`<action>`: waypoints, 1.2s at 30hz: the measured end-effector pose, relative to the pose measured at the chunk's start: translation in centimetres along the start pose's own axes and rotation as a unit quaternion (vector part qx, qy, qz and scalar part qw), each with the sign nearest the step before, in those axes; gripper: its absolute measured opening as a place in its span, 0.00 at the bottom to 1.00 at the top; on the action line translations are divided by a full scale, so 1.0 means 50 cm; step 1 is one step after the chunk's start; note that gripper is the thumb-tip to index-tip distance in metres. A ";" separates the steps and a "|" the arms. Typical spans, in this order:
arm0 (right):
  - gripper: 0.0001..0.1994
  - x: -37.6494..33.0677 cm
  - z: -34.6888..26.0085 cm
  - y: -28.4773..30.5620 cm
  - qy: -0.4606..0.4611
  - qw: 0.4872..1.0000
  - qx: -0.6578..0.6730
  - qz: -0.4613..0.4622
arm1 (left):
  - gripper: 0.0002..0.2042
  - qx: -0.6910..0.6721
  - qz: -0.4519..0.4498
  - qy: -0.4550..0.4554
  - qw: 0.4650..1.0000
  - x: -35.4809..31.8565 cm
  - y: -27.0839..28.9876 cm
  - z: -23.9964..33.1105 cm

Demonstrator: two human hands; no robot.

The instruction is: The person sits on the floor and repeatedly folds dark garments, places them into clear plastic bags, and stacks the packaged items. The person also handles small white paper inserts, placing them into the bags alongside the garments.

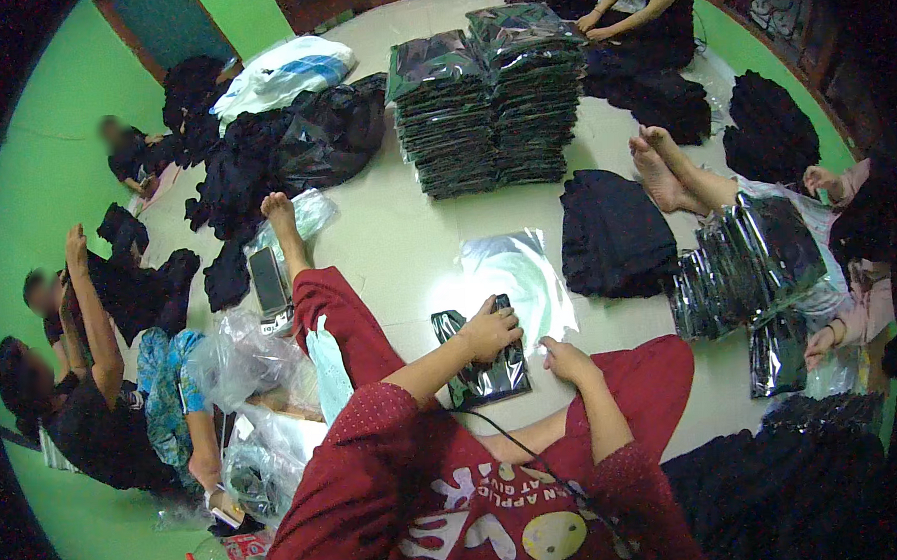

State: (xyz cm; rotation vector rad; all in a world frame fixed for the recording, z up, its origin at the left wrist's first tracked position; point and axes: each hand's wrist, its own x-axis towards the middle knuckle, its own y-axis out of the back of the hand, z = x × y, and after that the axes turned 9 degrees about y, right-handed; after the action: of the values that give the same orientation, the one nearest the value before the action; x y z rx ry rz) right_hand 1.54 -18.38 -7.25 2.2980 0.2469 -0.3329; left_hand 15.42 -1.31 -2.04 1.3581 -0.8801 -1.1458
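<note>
Your left hand (pixel 491 328) lies flat, fingers spread, on top of a small dark garment sealed in a glossy clear plastic bag (pixel 482 364), which rests on the pale floor (pixel 386 233) just in front of your lap. It presses the packet down rather than closing around it. Your right hand (pixel 564 358) sits just to the right of that packet, fingers curled low to the floor at the edge of a loose, empty clear plastic bag (pixel 518 272); you cannot tell from here whether it pinches that film or only touches it.

Judging by the look of it, the packet is light, soft and floppy, and its shiny skin is likely slippery, so take it by the edges or pinch a corner rather than sliding a palm across it. The empty bag beyond the packet looks thin and crinkly.

Both of your forearms reach forward from your red sleeves, elbows bent, wrists low and angled inward toward the packet.

Farther beyond the packet stands a tall stack of bagged dark garments (pixel 491 98). To the packet's right lies a pile of folded black cloth (pixel 612 233).
</note>
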 end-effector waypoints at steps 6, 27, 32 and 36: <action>0.19 -0.007 -0.001 0.000 0.014 1.000 -0.014 0.011 | 0.15 0.118 -0.107 0.005 0.987 -0.023 0.090 -0.025; 0.21 0.004 -0.011 -0.007 -0.013 0.999 0.031 -0.025 | 0.18 -0.615 0.504 0.091 0.599 0.014 0.759 -0.504; 0.23 0.005 -0.021 -0.003 -0.014 0.999 0.031 -0.030 | 0.13 -0.590 0.320 0.349 0.654 0.135 0.660 -0.602; 0.21 0.003 -0.036 0.000 -0.001 1.000 0.021 -0.021 | 0.09 -0.642 0.242 0.354 0.635 0.172 0.637 -0.627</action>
State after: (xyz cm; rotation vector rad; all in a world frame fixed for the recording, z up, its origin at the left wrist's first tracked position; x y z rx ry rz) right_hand 1.96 -17.05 -6.11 2.3368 0.2908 -0.3652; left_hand 51.05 -5.06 26.01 0.1902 0.2623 -0.4253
